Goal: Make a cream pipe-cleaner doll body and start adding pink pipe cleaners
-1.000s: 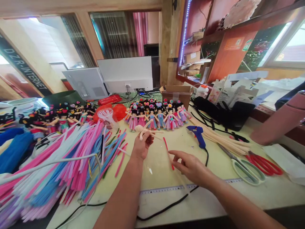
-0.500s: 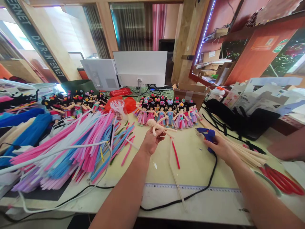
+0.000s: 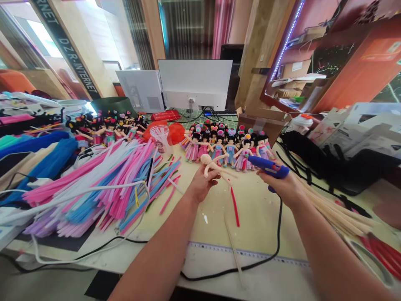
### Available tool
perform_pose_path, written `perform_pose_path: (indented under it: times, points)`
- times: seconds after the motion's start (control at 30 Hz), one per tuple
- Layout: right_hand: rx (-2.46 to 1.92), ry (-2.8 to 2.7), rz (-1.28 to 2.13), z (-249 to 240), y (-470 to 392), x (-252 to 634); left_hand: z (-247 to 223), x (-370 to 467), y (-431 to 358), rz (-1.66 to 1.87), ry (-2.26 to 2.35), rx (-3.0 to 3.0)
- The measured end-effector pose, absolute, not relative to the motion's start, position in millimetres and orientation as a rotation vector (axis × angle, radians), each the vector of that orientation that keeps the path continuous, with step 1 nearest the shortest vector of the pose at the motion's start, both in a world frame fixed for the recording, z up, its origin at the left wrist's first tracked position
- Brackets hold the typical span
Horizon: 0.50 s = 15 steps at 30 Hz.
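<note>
Near the middle, my left hand (image 3: 202, 184) is closed around a beige doll figure (image 3: 216, 162) with a round head, its limbs sticking out to the right. My right hand (image 3: 283, 186) grips a blue glue gun (image 3: 269, 167), raised over the table with its nozzle pointing left toward the figure. A black cord hangs from the gun's handle. Between the hands, a red stick (image 3: 234, 207) and a thin beige stick (image 3: 232, 240) lie on the table. Just behind stand rows of finished dolls (image 3: 230, 148) in colourful skirts.
A large pile of pink, white and blue stems (image 3: 103, 188) covers the left. Beige stems (image 3: 338, 209) and red-handled scissors (image 3: 380, 253) lie at right. A plastic cup (image 3: 161, 138), a monitor (image 3: 194, 83) and a cardboard box (image 3: 261, 123) stand behind. A ruler strip (image 3: 250, 253) runs along the front.
My right hand has lifted the glue gun off the table and turned it level, nozzle toward the left. The view has shifted slightly right; my left hand still holds the figure.
</note>
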State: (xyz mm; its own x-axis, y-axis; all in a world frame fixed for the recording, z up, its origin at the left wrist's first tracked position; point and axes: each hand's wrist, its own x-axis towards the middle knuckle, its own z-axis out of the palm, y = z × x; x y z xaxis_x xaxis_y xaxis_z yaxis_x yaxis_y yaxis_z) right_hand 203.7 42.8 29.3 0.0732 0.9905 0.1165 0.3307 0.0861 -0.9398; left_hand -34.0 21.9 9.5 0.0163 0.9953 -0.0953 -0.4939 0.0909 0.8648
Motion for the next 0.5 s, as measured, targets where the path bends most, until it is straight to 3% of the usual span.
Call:
perform_pose_path:
  times: [0.2,0.5]
  points:
    - [-1.391,-1.391,1.11,20.6,31.6,205.0,9.8,-37.5,20.3,1.196,0.769,0.764]
    - [-1.387,-1.514,1.081,31.9,23.4,207.4,14.3,-42.2,12.2,1.034,0.594,0.798]
